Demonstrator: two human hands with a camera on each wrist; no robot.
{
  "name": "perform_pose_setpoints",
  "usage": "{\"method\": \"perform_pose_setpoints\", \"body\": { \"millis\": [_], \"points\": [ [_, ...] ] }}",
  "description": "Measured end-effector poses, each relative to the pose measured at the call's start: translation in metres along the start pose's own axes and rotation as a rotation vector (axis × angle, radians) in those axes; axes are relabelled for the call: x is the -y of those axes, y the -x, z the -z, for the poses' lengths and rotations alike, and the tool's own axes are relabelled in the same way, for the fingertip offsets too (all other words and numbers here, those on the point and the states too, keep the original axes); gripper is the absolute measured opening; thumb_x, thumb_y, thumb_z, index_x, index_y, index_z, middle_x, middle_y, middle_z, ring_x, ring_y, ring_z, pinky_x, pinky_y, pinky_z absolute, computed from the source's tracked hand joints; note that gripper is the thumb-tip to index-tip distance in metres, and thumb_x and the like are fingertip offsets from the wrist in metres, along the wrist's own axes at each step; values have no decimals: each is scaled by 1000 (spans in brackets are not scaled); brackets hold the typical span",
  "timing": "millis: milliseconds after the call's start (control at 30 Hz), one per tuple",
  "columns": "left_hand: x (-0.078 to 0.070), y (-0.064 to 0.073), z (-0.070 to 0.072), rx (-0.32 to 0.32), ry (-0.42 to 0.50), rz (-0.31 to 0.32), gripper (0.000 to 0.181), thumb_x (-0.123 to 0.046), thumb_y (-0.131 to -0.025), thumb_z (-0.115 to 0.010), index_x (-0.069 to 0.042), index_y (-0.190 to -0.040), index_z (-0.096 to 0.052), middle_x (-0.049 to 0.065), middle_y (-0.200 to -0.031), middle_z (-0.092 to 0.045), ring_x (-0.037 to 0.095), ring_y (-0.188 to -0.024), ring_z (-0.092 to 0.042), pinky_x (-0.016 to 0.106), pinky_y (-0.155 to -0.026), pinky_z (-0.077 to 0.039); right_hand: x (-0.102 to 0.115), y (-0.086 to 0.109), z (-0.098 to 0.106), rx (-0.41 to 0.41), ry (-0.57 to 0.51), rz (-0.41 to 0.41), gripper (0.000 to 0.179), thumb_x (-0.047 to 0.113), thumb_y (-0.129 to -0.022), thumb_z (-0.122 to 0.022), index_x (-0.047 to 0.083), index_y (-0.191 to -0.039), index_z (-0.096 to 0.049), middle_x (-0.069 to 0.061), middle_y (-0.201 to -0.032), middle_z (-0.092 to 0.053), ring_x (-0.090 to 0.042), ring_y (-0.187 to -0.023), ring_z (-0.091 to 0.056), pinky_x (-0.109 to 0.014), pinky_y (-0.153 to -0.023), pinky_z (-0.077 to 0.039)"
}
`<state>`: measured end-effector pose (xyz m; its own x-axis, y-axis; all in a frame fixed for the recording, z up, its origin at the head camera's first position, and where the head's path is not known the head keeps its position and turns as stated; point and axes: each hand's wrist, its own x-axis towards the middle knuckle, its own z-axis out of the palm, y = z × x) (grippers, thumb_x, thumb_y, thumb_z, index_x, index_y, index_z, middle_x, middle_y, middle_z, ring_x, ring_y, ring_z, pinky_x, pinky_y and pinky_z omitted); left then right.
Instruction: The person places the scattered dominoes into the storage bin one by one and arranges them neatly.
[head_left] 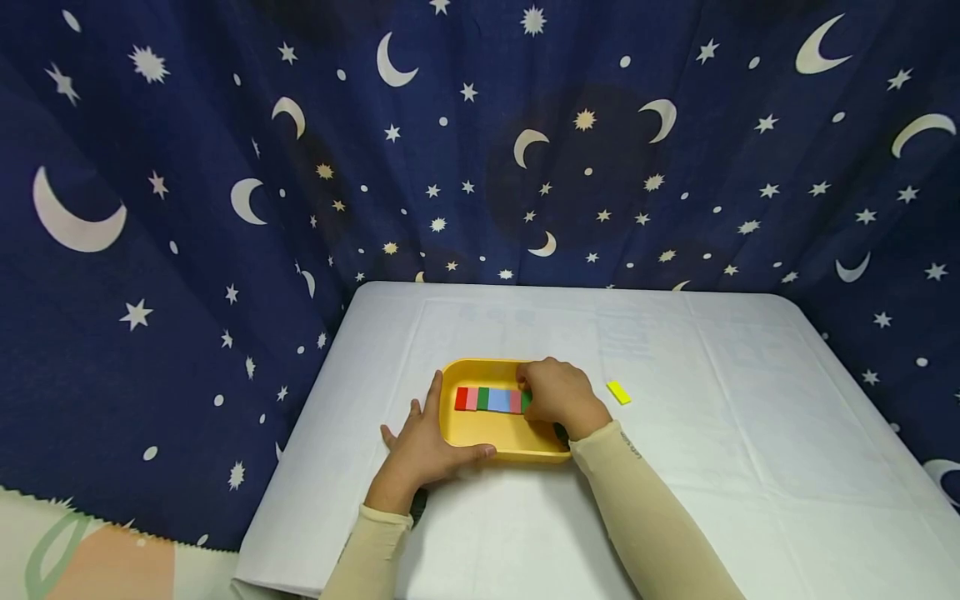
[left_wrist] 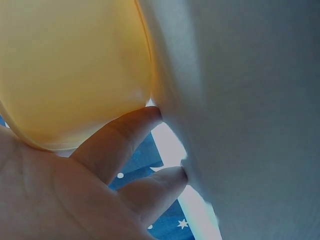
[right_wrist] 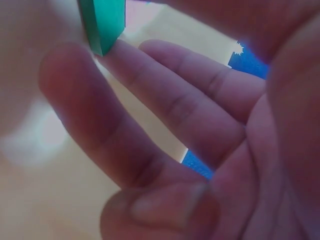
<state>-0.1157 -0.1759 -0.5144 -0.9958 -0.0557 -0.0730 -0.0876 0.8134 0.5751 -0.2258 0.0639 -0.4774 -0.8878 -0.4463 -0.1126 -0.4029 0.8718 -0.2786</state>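
Observation:
A yellow tray (head_left: 480,433) sits on the white table, with a row of thin coloured blocks (head_left: 498,400) inside: red, pink, green and blue ones side by side. My left hand (head_left: 423,446) rests against the tray's near left corner. Its fingers are spread, the index along the left side and the thumb along the near rim. Reaching over the tray's right side, my right hand (head_left: 558,396) holds a green block (right_wrist: 104,25) at the row's right end by its fingertips. The hand hides part of that block.
Right of the tray, a single yellow block (head_left: 618,392) lies on the white tablecloth (head_left: 720,433). A dark blue curtain (head_left: 480,167) with moons and stars hangs behind the table and along its sides.

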Motion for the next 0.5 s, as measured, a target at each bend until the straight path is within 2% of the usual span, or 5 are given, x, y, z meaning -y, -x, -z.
{"method": "perform_pose_setpoints", "body": {
  "millis": [300, 500],
  "points": [
    [0, -1, -1, -2, -15, 0, 154, -98, -53, -73, -35, -171, 3, 10, -157, -53, 42, -154, -33, 90, -106, -7, 0, 0, 1, 5, 12, -6, 42, 20, -68, -92, 17, -106, -74, 5, -79, -63, -23, -77, -57, -42, -68, -48],
    [-1, 0, 1, 5, -5, 8, 154, -98, -53, -74, -33, -171, 1, 9, -158, -53, 44, -154, -31, 90, -106, -6, 5, 9, 16, -5, 27, 1, 67, 45, -71, -95, 18, -128, -73, 3, -104, -75, -21, -92, -66, -46, -78, -55]
  ]
}}
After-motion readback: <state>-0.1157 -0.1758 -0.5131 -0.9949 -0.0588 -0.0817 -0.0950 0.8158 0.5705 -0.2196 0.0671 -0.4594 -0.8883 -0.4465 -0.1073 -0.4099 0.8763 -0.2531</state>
